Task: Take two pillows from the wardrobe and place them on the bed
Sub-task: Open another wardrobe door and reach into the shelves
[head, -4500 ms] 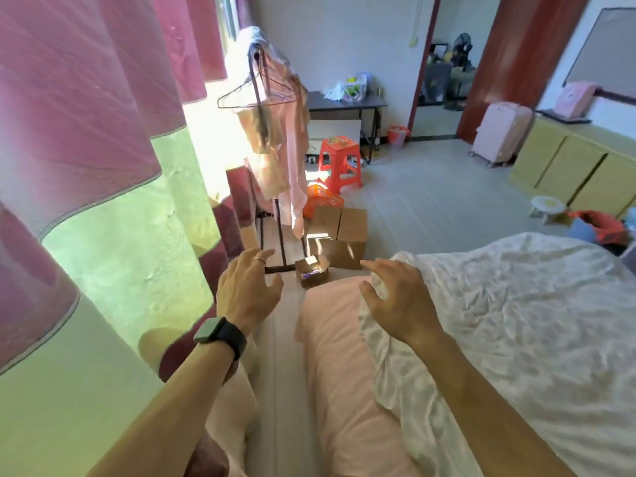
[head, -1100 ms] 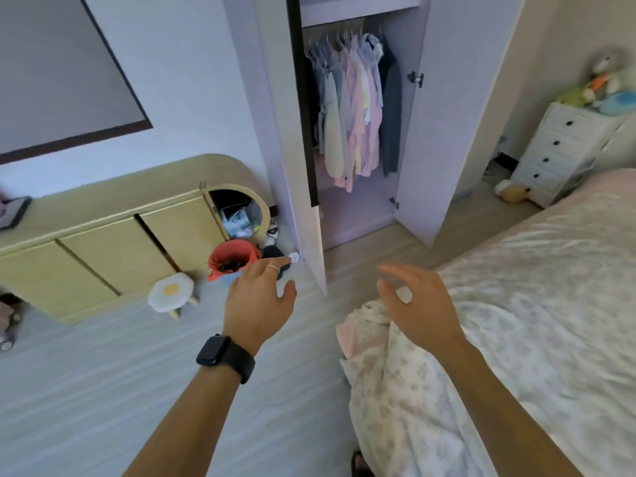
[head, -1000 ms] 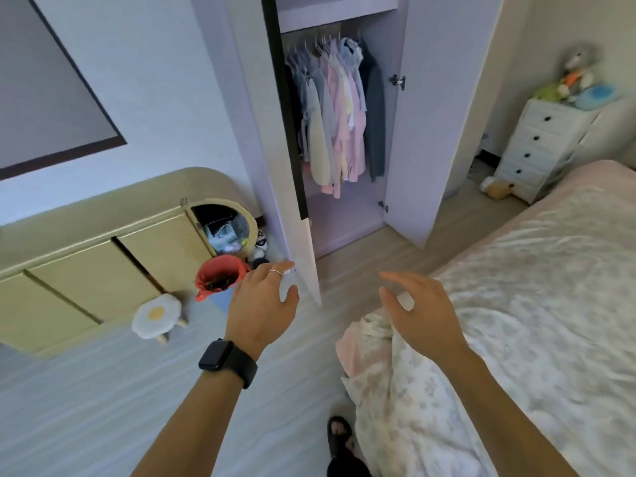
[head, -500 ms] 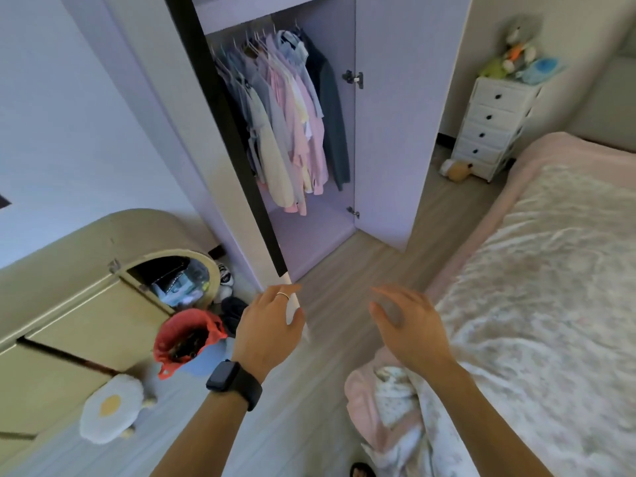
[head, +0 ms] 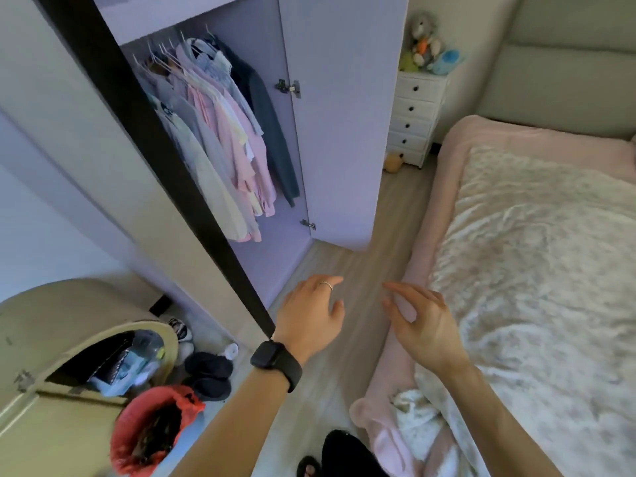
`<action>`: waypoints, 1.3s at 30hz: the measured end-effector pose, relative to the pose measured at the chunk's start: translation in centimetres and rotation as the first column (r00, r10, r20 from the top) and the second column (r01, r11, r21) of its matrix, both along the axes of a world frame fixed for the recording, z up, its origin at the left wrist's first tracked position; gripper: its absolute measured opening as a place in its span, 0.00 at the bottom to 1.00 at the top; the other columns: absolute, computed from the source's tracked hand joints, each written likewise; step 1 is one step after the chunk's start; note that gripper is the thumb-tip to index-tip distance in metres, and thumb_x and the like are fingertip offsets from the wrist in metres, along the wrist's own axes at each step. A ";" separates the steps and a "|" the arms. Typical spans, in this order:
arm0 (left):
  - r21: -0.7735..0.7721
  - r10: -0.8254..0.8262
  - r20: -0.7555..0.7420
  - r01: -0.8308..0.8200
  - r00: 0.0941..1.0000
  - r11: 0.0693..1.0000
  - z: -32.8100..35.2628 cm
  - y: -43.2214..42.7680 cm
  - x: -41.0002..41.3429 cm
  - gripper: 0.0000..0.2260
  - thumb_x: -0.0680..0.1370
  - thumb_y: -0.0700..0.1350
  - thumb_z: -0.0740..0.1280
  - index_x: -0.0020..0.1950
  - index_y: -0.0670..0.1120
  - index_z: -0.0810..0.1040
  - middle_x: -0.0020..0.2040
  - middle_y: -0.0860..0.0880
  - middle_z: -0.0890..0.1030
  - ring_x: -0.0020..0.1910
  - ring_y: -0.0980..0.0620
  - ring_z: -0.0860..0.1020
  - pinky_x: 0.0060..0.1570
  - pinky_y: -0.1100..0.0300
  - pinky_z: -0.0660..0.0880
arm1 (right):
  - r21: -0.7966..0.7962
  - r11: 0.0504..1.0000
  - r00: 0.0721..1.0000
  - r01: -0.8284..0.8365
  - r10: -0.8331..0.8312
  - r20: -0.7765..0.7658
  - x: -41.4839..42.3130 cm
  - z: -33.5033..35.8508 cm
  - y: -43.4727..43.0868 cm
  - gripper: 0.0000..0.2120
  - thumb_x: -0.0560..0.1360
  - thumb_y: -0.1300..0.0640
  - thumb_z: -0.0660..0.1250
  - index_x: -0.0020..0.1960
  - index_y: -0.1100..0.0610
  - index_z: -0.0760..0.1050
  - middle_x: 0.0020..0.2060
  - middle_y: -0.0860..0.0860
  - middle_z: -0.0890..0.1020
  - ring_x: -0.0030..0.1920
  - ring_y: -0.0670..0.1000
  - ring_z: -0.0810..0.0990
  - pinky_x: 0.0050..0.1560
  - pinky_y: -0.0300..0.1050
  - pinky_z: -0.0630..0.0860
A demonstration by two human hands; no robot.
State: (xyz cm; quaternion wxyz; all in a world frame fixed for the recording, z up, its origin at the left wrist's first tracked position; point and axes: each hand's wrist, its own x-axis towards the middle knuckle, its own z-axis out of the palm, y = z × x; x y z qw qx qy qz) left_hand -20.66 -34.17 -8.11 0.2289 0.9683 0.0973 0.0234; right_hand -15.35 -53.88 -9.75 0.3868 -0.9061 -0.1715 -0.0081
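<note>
The lilac wardrobe point(head: 339, 132) stands ahead with both doors swung open, and shirts point(head: 223, 146) hang on a rail inside it. No pillow shows in view. The bed point(head: 537, 256), with a pink sheet and a pale floral cover, fills the right side. My left hand point(head: 311, 316), with a black watch and a ring, hovers over the floor near the lower end of the wardrobe's left door point(head: 165, 160), fingers relaxed and empty. My right hand point(head: 423, 323) hovers by the bed's edge, fingers spread, holding nothing.
A strip of wooden floor point(head: 385, 215) runs between wardrobe and bed. A white drawer chest point(head: 416, 115) with plush toys on top stands at the far end. At lower left are a yellow cabinet point(head: 51, 339), a red-lined bin point(head: 151, 432) and dark slippers point(head: 208, 373).
My view has swung from the window side of the room round to the wardrobe and moved closer to it. Both hands stay raised in front, empty.
</note>
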 end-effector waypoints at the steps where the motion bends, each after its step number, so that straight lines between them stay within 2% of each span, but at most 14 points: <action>1: 0.002 -0.033 0.002 0.033 0.999 0.999 0.1 0.2 1.1 0.19 0.80 0.49 0.61 0.72 0.52 0.70 0.69 0.53 0.74 0.65 0.49 0.73 0.62 0.53 0.71 | 0.004 1.000 1.000 0.027 -0.027 -0.003 0.6 0.0 0.1 0.21 0.74 0.41 0.60 0.60 0.47 0.80 0.57 0.46 0.83 0.57 0.56 0.80 0.60 0.52 0.75; 4: 0.017 -0.099 -0.006 0.099 0.995 0.995 -0.1 0.7 5.1 0.20 0.80 0.51 0.60 0.72 0.54 0.68 0.68 0.53 0.74 0.65 0.50 0.73 0.58 0.54 0.73 | -0.011 0.997 0.997 0.076 -0.076 -0.021 2.6 -0.2 0.1 0.19 0.75 0.41 0.61 0.62 0.46 0.79 0.59 0.44 0.82 0.61 0.54 0.78 0.61 0.50 0.74; 8: 0.004 -0.153 -0.021 0.153 0.988 0.988 -0.9 0.7 11.0 0.19 0.80 0.50 0.61 0.72 0.54 0.69 0.69 0.53 0.74 0.66 0.50 0.72 0.58 0.53 0.74 | -0.022 0.986 0.985 0.167 -0.168 -0.033 6.2 -0.8 -0.5 0.15 0.77 0.50 0.69 0.63 0.46 0.79 0.60 0.45 0.81 0.64 0.55 0.75 0.58 0.45 0.72; 13: 0.034 -0.229 -0.095 0.233 0.969 0.972 -4.0 0.2 20.2 0.19 0.79 0.50 0.61 0.71 0.53 0.71 0.68 0.52 0.76 0.64 0.50 0.75 0.57 0.54 0.76 | -0.007 0.972 0.970 0.236 -0.236 -0.062 13.6 -1.8 -1.1 0.15 0.77 0.51 0.69 0.63 0.47 0.79 0.60 0.45 0.81 0.64 0.54 0.75 0.59 0.41 0.68; 17: 0.035 -0.218 -0.187 0.228 0.958 0.973 -6.2 -0.7 28.6 0.19 0.79 0.50 0.61 0.71 0.52 0.71 0.68 0.51 0.76 0.65 0.49 0.75 0.57 0.54 0.75 | 0.013 0.962 0.958 0.273 -0.271 -0.089 21.8 -2.5 -1.4 0.15 0.77 0.51 0.69 0.64 0.47 0.79 0.60 0.47 0.81 0.64 0.54 0.75 0.63 0.43 0.68; 22: -0.014 -0.232 -0.243 0.236 0.942 0.972 -5.9 -2.7 39.3 0.20 0.79 0.50 0.61 0.72 0.53 0.70 0.68 0.49 0.75 0.65 0.47 0.74 0.59 0.50 0.75 | -0.031 0.953 0.947 0.301 -0.303 -0.104 31.7 -1.9 -2.8 0.14 0.78 0.50 0.68 0.63 0.47 0.79 0.61 0.44 0.80 0.64 0.53 0.74 0.61 0.39 0.66; 27: -0.003 -0.264 -0.160 0.267 0.951 0.964 -3.5 -4.0 49.2 0.19 0.79 0.49 0.61 0.70 0.53 0.72 0.64 0.51 0.78 0.63 0.47 0.75 0.57 0.51 0.74 | -0.070 0.939 0.937 0.336 -0.341 -0.071 40.8 -0.3 -4.2 0.14 0.78 0.50 0.67 0.63 0.47 0.80 0.62 0.44 0.81 0.65 0.52 0.74 0.60 0.39 0.67; 34: -0.023 -0.325 -0.031 0.324 0.945 0.946 -1.0 -3.6 62.9 0.18 0.80 0.49 0.62 0.70 0.53 0.72 0.68 0.53 0.75 0.66 0.49 0.73 0.57 0.52 0.75 | -0.095 0.919 0.920 0.383 -0.389 -0.050 52.9 0.0 -4.0 0.14 0.78 0.49 0.67 0.63 0.47 0.79 0.62 0.45 0.81 0.64 0.53 0.75 0.58 0.39 0.68; 39: -0.030 -0.353 0.007 0.353 0.936 0.935 -0.1 -3.1 72.9 0.18 0.80 0.49 0.62 0.70 0.52 0.71 0.68 0.52 0.75 0.65 0.50 0.74 0.57 0.51 0.76 | -0.060 0.910 0.911 0.410 -0.412 -0.031 62.2 1.0 -2.8 0.14 0.78 0.49 0.66 0.63 0.46 0.79 0.62 0.44 0.81 0.64 0.53 0.75 0.61 0.46 0.74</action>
